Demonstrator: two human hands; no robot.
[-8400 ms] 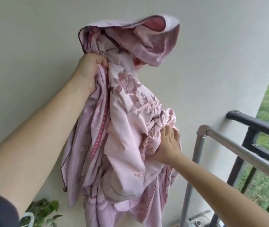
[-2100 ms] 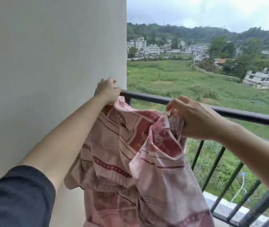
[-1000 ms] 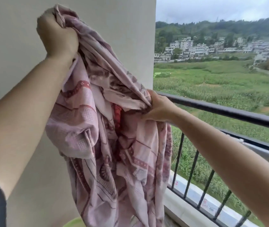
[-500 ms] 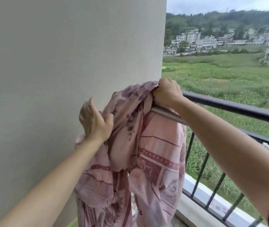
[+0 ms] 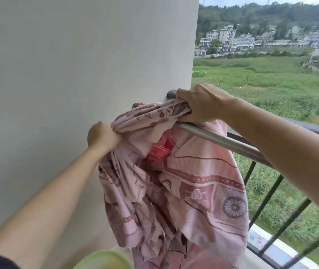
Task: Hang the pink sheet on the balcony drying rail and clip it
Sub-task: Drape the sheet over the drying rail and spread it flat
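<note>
1. A plain pale wall [image 5: 67,74] is filling the left half of the view. A blurred, pale green round object [image 5: 104,259] is showing at the bottom edge; what it is cannot be told.
2. The left hand [image 5: 101,135] is reaching up beside the wall, its grip clamped in a fist on a bunched fold of the pink sheet [image 5: 197,187].
3. The pink sheet, patterned in darker red, is hanging in crumpled folds from the wall end of the drying rail [image 5: 224,141], with a twisted band of cloth stretching between the two hands.
4. The right hand [image 5: 203,104] is sitting on top of that rail end, its grip curled tight around the gathered top of the sheet.
5. The silver drying rail is slanting from under the right hand down toward the right, passing beneath the right forearm.
6. A black balcony railing [image 5: 259,206] is standing behind the rail, with green fields [image 5: 271,80] and pale buildings [image 5: 242,40] lying far beyond it.
</note>
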